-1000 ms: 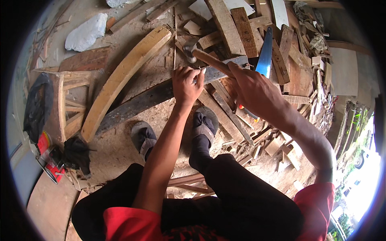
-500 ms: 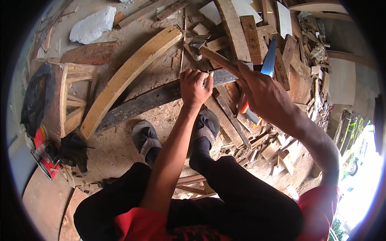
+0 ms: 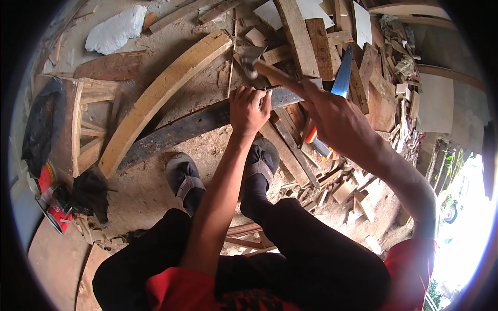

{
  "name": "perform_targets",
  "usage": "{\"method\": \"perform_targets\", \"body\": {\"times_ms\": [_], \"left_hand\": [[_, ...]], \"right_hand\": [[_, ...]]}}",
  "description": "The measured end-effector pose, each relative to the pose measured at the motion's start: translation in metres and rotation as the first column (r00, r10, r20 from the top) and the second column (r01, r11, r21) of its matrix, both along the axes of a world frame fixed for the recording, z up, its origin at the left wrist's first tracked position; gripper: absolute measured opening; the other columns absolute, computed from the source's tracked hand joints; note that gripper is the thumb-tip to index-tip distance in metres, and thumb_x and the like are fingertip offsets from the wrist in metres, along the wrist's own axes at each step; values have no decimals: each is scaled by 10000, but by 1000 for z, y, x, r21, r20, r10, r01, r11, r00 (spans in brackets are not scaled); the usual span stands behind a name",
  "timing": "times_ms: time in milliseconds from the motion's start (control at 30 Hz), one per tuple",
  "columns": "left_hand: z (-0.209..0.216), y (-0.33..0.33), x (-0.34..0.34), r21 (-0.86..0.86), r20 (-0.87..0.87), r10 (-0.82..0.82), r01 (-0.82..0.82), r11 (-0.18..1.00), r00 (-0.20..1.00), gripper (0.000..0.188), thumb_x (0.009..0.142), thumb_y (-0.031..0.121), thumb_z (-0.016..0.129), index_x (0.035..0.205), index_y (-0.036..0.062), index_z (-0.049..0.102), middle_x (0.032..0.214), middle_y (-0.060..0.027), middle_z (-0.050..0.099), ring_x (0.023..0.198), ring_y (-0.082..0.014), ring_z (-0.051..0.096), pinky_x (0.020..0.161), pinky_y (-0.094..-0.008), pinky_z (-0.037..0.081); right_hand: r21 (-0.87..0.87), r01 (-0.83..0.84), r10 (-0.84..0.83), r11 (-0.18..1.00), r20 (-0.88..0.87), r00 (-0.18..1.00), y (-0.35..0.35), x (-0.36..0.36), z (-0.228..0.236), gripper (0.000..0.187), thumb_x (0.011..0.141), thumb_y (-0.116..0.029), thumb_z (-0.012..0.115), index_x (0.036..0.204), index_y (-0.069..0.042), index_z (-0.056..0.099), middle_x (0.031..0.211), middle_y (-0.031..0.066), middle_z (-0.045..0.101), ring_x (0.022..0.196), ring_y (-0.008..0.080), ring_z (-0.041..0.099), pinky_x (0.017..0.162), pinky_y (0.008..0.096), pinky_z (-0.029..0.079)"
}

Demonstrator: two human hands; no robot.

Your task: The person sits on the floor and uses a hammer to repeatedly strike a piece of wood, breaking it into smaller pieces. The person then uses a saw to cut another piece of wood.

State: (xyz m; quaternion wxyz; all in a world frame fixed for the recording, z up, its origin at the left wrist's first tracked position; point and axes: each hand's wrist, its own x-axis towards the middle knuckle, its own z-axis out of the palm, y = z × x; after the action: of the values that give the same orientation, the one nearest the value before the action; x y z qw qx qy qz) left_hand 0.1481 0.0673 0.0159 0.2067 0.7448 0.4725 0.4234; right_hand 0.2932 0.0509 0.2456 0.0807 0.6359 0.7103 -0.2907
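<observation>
My right hand (image 3: 340, 119) is wrapped round the wooden handle of a hammer (image 3: 277, 76). The hammer's metal head hangs above and a little beyond my left hand (image 3: 250, 111). That left hand is closed in a pinch over a dark, weathered wooden beam (image 3: 189, 123); what its fingertips hold is too small to make out. The beam runs slantwise from lower left to upper right, past my feet. Behind my right hand lies a handsaw (image 3: 343, 75) with a blue blade and an orange and dark handle, partly covered by the hand.
A curved light-wood piece (image 3: 166, 96) lies left of the beam, near a wooden frame (image 3: 78, 124). Offcuts and planks (image 3: 295, 41) are heaped at the far side and right. A white block (image 3: 116, 29) sits far left. My sandalled feet (image 3: 262, 163) stand close to the beam.
The whole view has shifted slightly. Both hands and the hammer keep nearly the same places over the beam, with the same grips.
</observation>
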Motion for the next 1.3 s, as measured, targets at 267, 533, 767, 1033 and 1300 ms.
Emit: {"method": "perform_targets", "body": {"times_ms": [267, 533, 767, 1033, 1300], "left_hand": [[16, 12, -22, -150, 131, -58, 78, 986, 990, 320, 834, 301, 768, 774, 55, 572, 803, -126, 591, 799, -305, 583, 750, -429, 470], [23, 13, -7, -327, -171, -20, -38, 944, 985, 308, 956, 287, 610, 759, 60, 678, 726, -147, 664, 676, -352, 644, 615, -444, 481], [14, 9, 0, -56, -147, 17, -26, 998, 989, 253, 953, 202, 589, 752, 50, 618, 704, -128, 612, 687, -337, 601, 629, -455, 457], [9, 7, 2, -102, -59, 99, -105, 989, 993, 185, 936, 227, 649, 870, 62, 596, 781, -112, 647, 734, -316, 650, 662, -428, 498], [11, 9, 5, -82, -39, 137, -140, 987, 990, 177, 913, 173, 670, 877, 61, 538, 810, -103, 623, 711, -338, 627, 645, -427, 496]], "right_hand": [[274, -1, 34, 962, -114, 993, -11, 6, -13, 437, 945, -90, 571, 1319, 92, 438, 720, 238, 654, 640, 387, 679, 563, 462, 546], [183, 372, -337, 910, -193, 921, -34, 8, -30, 316, 974, -146, 587, 1240, 16, 537, 746, 197, 666, 674, 334, 690, 588, 409, 502], [174, 509, -433, 843, -342, 834, -51, 11, -42, 237, 950, -95, 596, 1147, 31, 559, 737, 263, 632, 697, 450, 637, 594, 474, 470], [188, 498, -415, 847, -352, 839, -69, 23, -60, 331, 940, -83, 613, 1233, 58, 551, 792, 274, 650, 748, 443, 659, 638, 457, 498], [160, 513, -435, 843, -358, 826, -74, 30, -62, 384, 932, -85, 631, 1265, 84, 542, 865, 286, 666, 809, 405, 688, 688, 420, 521]]}}
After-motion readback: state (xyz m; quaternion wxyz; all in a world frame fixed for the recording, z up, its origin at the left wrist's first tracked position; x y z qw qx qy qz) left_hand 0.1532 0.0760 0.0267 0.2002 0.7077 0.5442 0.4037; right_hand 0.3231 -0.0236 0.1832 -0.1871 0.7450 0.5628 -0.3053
